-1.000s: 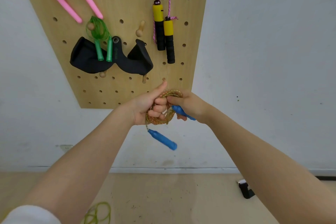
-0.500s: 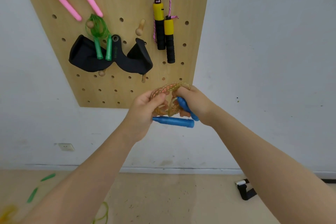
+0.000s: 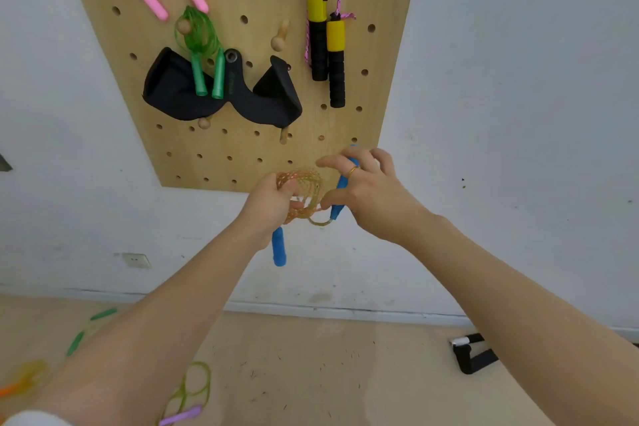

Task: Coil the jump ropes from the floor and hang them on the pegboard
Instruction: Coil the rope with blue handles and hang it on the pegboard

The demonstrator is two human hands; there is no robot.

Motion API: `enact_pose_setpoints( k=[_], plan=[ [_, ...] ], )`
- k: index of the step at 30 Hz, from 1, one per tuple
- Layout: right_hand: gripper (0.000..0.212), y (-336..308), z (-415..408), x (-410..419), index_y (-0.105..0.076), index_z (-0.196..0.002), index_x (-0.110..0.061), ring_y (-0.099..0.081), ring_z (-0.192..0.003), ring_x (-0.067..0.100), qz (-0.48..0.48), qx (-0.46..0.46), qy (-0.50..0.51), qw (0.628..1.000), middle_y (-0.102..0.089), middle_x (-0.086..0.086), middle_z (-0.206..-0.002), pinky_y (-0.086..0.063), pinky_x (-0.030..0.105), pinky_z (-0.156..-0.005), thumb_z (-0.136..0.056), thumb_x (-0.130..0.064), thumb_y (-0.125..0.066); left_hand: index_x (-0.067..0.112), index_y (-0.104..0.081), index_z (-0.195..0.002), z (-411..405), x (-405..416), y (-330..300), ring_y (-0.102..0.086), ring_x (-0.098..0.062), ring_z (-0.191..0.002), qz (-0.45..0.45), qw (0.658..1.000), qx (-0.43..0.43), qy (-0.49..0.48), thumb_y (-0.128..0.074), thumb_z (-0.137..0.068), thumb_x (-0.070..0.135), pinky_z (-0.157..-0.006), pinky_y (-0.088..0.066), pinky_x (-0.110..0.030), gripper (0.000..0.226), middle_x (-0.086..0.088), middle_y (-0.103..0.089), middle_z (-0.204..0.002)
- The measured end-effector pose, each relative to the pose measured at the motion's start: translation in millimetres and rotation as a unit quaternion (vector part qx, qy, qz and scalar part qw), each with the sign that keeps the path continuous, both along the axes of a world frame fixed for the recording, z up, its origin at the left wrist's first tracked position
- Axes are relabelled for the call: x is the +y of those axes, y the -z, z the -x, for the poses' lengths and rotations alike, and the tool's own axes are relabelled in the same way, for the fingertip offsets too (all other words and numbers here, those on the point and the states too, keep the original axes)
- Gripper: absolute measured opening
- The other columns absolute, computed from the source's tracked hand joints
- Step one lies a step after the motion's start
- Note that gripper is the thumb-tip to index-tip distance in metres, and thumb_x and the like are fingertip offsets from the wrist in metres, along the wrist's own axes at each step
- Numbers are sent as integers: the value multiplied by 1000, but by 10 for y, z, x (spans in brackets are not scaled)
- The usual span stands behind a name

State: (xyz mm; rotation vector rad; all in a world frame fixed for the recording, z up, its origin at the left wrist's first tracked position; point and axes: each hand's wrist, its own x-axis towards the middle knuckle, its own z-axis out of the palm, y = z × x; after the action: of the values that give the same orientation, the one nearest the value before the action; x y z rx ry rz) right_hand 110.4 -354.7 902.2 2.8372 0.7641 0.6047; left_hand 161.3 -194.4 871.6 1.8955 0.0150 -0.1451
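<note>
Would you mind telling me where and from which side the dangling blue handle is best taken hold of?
Probably around its middle, from below or from the side. The dangling blue handle hangs roughly upright under the left hand, its free end down and bare. The cord leaves its top into the orange coil, so that end is crowded.

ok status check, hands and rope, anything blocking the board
Left hand grips orange coil. Right hand holds one blue handle; other handle dangles. Free peg on pegboard, nothing blocking.
</note>
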Motion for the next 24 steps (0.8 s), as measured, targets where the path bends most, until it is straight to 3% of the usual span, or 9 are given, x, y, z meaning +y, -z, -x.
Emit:
enact_pose_setpoints(
  k=[2, 5, 8, 12, 15, 17, 19, 22, 24],
  plan=[
    [55, 7, 15, 59, -71, -105, -23, -40, -126, 32, -80, 33, -65, 994, -51, 11, -134, -41, 51, -96, -63, 12, -70, 14, -54, -105, 13, -10, 11, -64, -23, -89, 42, 999, 18, 13, -41, -99, 29, -80, -55, -40, 21, -6, -64, -102],
    [53, 11, 69, 137, -51, -133, -21, -34, -133, 22, -172, 179, -105, 963, -37, 5, -147, -30, 25, -109, -87, 5, -53, 14, -58, -106, 46, -26, -21, -62, -19, -83, 107, 992, 40, 53, -44, -98, 33, -68, -52, -31, 25, -6, -64, -101],
    [55, 139, 11, 144, -47, -118, -20, -59, -98, 28, -89, 104, -135, 981, -59, 9, -122, -48, 43, -97, -76, 15, -59, 18, -59, -104, 74, -39, -41, -61, -21, -90, 174, 982, 54, 41, -45, -98, 32, -77, -51, -35, 21, -7, -65, -103],
    [38, 148, -74, 76, -33, -111, -22, -62, -97, 22, -135, 106, -104, 980, -66, 8, -105, -1, 27, -118, -89, 5, -48, 21, -57, -112, 134, -22, -68, -64, -19, -98, 224, 970, 52, 74, -42, -99, 31, -72, -57, -29, 22, -6, -63, -115],
    [18, 193, -66, 70, -47, -104, -25, -37, -127, 22, -218, 34, -76, 972, -50, 8, -131, -6, 43, -117, -89, -21, -36, 21, -56, -114, 135, 2, -128, -65, -18, -95, 208, 972, 25, 109, -40, -99, 30, -71, -57, -31, 24, -5, -63, -114],
    [31, 185, -77, 86, -51, -109, -30, -7, -142, 24, -288, 48, 3, 956, -20, 6, -153, 0, 45, -116, -86, -36, -30, 21, -56, -112, 133, -3, -174, -66, -22, -95, 191, 974, 17, 122, -40, -99, 31, -79, -57, -38, 22, -4, -63, -114],
    [41, 86, -48, 110, -38, -123, -34, -1, -144, 21, -405, 202, 0, 892, 0, 3, -156, -8, 39, -118, -84, -26, -44, 28, -56, -104, 119, -22, -204, -64, -22, -100, 156, 981, 0, 119, -40, -99, 32, -82, -56, -39, 17, 1, -61, -113],
    [83, -23, -4, 81, -10, -131, -42, -22, -137, 18, -593, 351, -56, 722, -11, -6, -149, -35, 35, -110, -72, -16, -62, 32, -54, -109, 105, -23, -214, -55, -19, -111, 96, 990, -14, 104, -40, -99, 36, -92, -51, -45, 18, 5, -58, -118],
    [80, -45, -10, 63, -5, -133, -46, -22, -139, 19, -604, 365, -58, 706, -8, -7, -152, -36, 38, -109, -78, -27, -61, 30, -53, -117, 113, -23, -215, -56, -20, -111, 101, 989, -1, 111, -40, -98, 37, -91, -52, -47, 24, 3, -58, -123]
  ],
)
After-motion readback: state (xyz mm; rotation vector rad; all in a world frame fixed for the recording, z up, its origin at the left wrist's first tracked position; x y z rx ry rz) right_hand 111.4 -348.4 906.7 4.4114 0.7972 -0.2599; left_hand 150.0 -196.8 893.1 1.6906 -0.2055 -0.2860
